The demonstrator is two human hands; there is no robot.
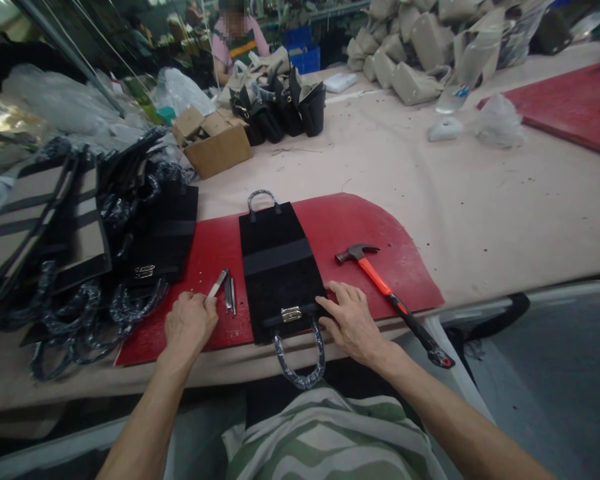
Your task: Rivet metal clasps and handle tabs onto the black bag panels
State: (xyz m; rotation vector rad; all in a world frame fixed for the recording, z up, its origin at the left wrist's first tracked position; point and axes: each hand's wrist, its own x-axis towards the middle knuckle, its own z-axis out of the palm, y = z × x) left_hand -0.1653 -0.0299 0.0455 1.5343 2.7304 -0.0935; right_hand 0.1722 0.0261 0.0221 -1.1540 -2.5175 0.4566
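A black bag panel (280, 267) lies on the red board (370, 220), with a plastic-wrapped handle at each end and a metal clasp (291, 314) near the closer edge. My right hand (350, 320) rests at the panel's lower right corner, fingers spread and touching its edge. Left of the panel, my left hand (191, 323) is closed on a small metal tool (218, 284). Beside that tool lie slim metal pieces (231, 295). A claw hammer (385, 287) with an orange and black handle lies to the right of my right hand.
Stacked black and beige bag panels (45, 227) with wrapped handles fill the left side. Behind are a cardboard box (217, 150), black bags (285, 110), beige bags (415, 50) and a person (237, 40). Another red board (575, 100) lies at the far right.
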